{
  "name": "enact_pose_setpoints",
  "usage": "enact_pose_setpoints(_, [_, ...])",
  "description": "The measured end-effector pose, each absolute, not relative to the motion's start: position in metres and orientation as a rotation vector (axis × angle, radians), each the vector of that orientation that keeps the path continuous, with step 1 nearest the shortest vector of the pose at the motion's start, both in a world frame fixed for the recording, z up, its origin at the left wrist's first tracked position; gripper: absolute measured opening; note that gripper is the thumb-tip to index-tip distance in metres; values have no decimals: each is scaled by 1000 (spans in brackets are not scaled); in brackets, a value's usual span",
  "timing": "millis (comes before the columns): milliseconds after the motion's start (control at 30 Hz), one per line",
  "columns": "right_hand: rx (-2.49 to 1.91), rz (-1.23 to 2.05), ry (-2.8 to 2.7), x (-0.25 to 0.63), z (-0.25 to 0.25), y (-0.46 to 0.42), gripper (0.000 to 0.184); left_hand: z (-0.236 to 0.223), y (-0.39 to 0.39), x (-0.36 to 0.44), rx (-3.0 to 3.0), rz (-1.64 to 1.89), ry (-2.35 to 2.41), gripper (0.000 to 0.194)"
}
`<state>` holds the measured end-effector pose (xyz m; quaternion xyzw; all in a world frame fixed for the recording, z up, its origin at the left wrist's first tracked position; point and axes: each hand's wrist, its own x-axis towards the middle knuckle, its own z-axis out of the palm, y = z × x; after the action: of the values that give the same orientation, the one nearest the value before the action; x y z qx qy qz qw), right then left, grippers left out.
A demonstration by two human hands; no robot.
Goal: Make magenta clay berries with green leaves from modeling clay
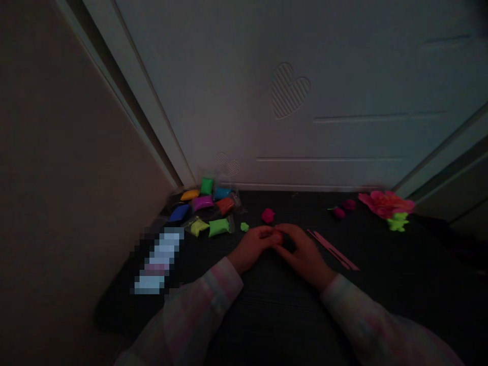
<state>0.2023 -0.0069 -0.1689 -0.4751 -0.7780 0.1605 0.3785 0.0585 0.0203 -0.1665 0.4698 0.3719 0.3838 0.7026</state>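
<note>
My left hand (pixel 251 248) and my right hand (pixel 307 256) meet over the middle of the dark table, fingertips together. Between them is a small red lump of modelling clay (pixel 279 236), partly covered by the fingers of both hands. Just beyond the fingers sits a crumpled-looking magenta lump (pixel 268 215). A tiny light green lump (pixel 244 226) lies to the left of it. To the right of my right hand, thin pink tool-like strips (pixel 335 250) lie slanting on the table. The picture is dim, so fine detail of the fingers is hard to see.
Several clear bags of coloured clay, among them a green one (pixel 219 227) and a blue one (pixel 179 213), lie at the back left. A pixelated bright screen (pixel 160 262) is nearer. Dark pink pieces (pixel 339 213), a pink flower (pixel 385 202) and a yellow-green figure (pixel 398 222) lie right.
</note>
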Motion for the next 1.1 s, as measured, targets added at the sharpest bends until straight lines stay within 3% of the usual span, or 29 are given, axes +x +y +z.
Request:
enact_pose_setpoints(200, [-1340,304,-1952,209,-170,0,23,-163,15,54,1439,973,1038,23])
enact_pose_setpoints(467, [-1644,102,-1917,220,-178,14,24,-170,38,73,1745,1130,1137,50])
enact_pose_setpoints(733, [-1718,16,-1918,225,-179,18,20,-170,48,83,1487,1204,1140,26])
enact_pose_setpoints(1100, [-1701,-10,-1965,222,-179,16,28,-158,35,85,772,1237,916,24])
